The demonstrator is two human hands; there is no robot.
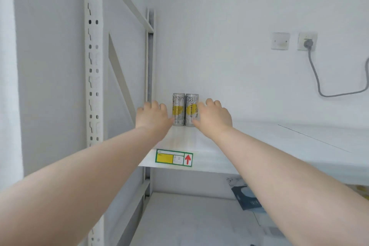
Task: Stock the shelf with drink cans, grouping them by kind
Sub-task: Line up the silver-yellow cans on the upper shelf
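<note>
Two slim silver cans with yellow labels stand upright and touching each other at the back left of the white shelf (259, 140): the left can (178, 109) and the right can (190, 109). My left hand (152, 115) is just left of the left can, palm down, fingers loosely spread, thumb tip against the can's lower side. My right hand (214, 117) is just right of the right can, thumb touching its lower part and the hand covering its right edge. Neither hand wraps around a can.
A green-framed yellow price tag with a red arrow (174, 158) sits on the shelf's front edge. The perforated rack upright (92, 66) and diagonal braces stand at left. A wall socket with a grey cable (307, 43) is at right. Dark packages (247, 197) lie on the lower shelf.
</note>
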